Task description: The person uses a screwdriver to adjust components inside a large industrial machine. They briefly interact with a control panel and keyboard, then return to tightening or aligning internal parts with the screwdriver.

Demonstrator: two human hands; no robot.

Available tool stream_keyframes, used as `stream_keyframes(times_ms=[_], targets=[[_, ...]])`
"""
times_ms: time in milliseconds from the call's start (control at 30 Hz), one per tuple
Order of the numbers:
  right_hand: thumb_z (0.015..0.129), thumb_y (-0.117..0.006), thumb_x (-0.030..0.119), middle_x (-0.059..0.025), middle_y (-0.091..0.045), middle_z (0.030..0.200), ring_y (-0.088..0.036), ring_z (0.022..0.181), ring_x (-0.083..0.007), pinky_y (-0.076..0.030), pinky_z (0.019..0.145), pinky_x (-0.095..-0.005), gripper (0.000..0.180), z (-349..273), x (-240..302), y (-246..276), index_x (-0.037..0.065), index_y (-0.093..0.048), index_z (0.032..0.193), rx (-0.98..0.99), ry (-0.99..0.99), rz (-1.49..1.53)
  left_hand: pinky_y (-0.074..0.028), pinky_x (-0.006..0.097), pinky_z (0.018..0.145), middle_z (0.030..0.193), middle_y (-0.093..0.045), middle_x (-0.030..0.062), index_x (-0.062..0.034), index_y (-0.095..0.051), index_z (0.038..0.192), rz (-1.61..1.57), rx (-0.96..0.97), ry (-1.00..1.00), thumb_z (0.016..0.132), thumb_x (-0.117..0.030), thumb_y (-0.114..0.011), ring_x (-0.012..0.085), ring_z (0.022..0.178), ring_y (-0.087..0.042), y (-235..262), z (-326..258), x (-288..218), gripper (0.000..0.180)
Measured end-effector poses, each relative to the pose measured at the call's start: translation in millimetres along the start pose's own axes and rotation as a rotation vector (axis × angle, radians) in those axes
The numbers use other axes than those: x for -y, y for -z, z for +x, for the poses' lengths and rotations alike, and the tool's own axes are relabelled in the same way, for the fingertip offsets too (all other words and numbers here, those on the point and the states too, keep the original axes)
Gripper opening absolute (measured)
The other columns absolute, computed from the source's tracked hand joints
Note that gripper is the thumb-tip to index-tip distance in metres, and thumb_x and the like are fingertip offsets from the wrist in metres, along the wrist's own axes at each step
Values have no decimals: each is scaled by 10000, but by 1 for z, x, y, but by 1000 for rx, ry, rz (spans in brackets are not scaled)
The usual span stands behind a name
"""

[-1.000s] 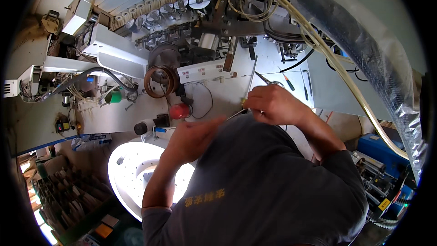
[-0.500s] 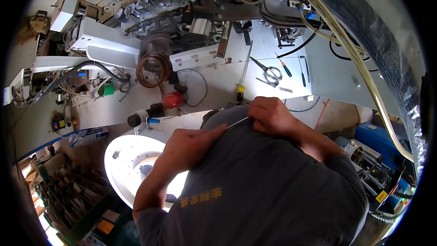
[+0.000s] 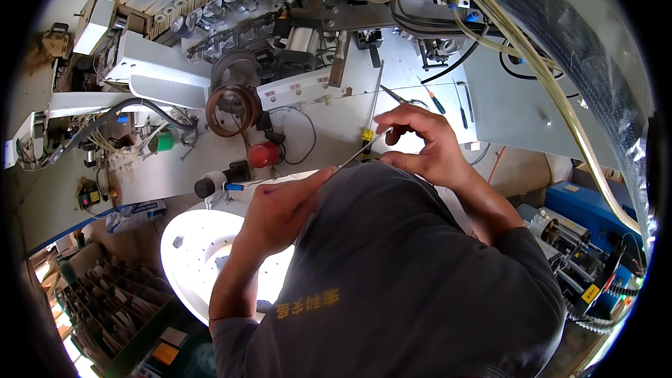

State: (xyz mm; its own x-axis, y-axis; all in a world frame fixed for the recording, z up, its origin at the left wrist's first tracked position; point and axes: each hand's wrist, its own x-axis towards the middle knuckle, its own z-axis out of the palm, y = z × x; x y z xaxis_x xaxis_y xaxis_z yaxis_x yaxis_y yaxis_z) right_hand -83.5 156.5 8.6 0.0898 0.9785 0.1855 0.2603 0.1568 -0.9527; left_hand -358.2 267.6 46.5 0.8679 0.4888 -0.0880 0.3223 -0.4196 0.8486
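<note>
In the gripping left hand [image 3: 278,211], a rod [image 3: 355,155] slants up-right toward the wide-spread right hand [image 3: 435,145]

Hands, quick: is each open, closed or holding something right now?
Left hand: closed, holding a thin metal rod.
Right hand: open, near the rod's tip.

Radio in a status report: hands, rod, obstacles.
Left hand gripping thin rod. Right hand open by rod's tip. Yellow-handled screwdriver on bench just beyond.
</note>
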Motion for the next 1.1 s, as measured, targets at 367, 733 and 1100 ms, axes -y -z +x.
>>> stream_keyframes(times_ms=[367,733,1100], targets=[[815,-731,-43,-93,-734,851,-698,730,-135,-534,673,-252,125,12,19,5,-13,-720,936,-30,-22,-139,-541,281,636,729,-682,92,-68,-664,1296,60,-75,-121,863,55,-635,187,644,-696,1,0,-4,451],[765,-645,-38,-88,-703,744,-694,650,-159,-535,608,-277,123,11,9,3,15,-710,854,-92,81,-322,-550,292,662,840,-705,101,-85,-673,1279,174,-75,-102,864,18,-666,220,710,-702,-1,0,-12,428],[821,-603,-55,-98,-699,723,-683,629,-146,-531,600,-252,122,16,16,7,-15,-709,866,-70,49,-192,-574,303,730,1014,-747,125,-96,-659,1292,192,-22,-48,909,-43,-667,264,866,-743,-1,-1,-16,386]])
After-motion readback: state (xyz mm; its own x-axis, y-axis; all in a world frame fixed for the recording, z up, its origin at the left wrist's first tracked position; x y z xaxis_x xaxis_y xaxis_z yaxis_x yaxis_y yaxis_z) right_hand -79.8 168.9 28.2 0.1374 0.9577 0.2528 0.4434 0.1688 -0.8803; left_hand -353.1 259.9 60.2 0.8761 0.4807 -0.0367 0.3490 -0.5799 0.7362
